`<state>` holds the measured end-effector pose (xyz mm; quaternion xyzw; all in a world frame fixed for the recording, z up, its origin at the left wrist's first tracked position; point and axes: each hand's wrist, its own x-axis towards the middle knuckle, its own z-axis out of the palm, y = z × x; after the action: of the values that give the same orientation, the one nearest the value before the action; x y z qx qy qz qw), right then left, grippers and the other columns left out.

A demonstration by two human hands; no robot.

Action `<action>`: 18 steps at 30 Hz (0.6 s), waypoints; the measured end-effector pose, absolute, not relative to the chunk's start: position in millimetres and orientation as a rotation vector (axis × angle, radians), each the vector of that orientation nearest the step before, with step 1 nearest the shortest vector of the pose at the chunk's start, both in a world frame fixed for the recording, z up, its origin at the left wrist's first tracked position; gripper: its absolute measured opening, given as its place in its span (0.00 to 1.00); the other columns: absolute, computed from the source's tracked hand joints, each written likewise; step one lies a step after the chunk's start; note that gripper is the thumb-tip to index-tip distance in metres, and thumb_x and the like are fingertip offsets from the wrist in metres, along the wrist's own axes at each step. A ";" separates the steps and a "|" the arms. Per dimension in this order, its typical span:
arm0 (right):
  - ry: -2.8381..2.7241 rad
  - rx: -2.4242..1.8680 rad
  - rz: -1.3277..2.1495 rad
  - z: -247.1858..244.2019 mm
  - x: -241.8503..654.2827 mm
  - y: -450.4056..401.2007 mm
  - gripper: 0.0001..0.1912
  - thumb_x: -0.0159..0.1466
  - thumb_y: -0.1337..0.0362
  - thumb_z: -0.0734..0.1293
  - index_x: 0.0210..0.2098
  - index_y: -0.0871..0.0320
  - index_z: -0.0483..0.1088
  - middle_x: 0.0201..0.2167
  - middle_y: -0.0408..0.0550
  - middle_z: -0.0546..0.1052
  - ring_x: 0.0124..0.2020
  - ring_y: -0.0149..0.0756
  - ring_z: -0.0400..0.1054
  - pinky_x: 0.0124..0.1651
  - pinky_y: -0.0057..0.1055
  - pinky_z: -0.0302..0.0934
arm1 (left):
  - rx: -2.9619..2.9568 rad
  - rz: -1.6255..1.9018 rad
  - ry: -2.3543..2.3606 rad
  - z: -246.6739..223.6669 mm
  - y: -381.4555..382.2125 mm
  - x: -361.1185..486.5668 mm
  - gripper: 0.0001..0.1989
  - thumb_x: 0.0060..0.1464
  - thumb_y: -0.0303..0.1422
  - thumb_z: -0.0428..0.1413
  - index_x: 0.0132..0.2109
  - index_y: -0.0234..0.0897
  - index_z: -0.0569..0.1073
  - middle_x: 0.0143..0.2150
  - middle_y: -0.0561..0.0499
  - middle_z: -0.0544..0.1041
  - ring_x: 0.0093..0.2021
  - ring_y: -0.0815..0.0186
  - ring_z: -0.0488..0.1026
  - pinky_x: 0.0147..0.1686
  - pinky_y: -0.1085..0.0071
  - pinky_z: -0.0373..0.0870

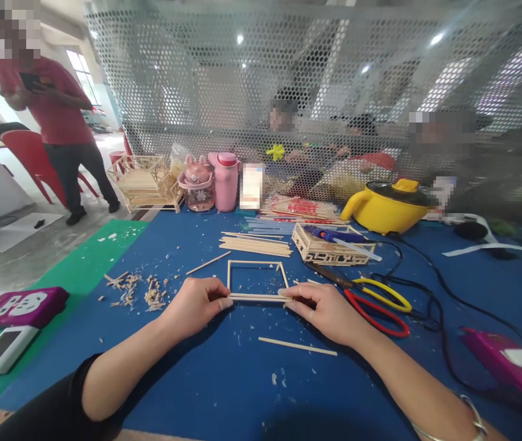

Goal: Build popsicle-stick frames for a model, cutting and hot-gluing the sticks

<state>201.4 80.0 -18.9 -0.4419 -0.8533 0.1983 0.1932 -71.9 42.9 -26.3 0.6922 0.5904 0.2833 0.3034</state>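
Observation:
A small rectangular frame of thin wooden sticks [255,263] lies in front of me on the blue table surface. Along its near side two sticks run side by side. My left hand [201,303] pinches their left end between thumb and fingers. At the right end, my right hand [323,309] is closed on the same side of the frame. One loose wooden stick [298,346] rests nearer to me, and another [208,263] lies beyond my left hand. Scissors with red and yellow handles [375,303] lie just right of my right hand.
Wood scraps [139,290] litter the left. Behind the frame are a stick bundle [256,244] and a glue gun [339,235] on a wooden stick box [329,252]. A yellow pot [389,208], pink bottle [226,184] and perforated screen [196,79] stand farther back; cables [440,324] trail right. A person [59,104] stands left.

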 end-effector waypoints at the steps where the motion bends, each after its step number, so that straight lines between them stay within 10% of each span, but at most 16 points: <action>1: -2.390 -1.232 0.562 -18.8 201.2 80.1 0.12 0.62 0.59 0.64 0.42 0.50 0.76 0.38 0.44 0.80 0.38 0.37 0.73 0.44 0.34 0.66 | 1.841 0.751 1.564 -26.6 43.1 -71.9 0.10 0.49 0.37 0.56 0.33 0.36 0.78 0.25 0.53 0.76 0.25 0.69 0.67 0.26 0.75 0.61; 18: -2.357 -1.242 0.720 -18.3 202.7 80.0 0.13 0.58 0.64 0.66 0.43 0.52 0.76 0.31 0.44 0.78 0.32 0.33 0.71 0.38 0.29 0.64 | 1.722 0.701 1.608 -25.2 43.0 -70.5 0.14 0.47 0.42 0.57 0.33 0.35 0.78 0.26 0.51 0.76 0.25 0.68 0.67 0.26 0.73 0.61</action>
<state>202.7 80.0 -18.3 -0.4418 -0.8385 0.2561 0.1898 -70.5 43.0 -25.2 0.6599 0.6164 0.2685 0.3353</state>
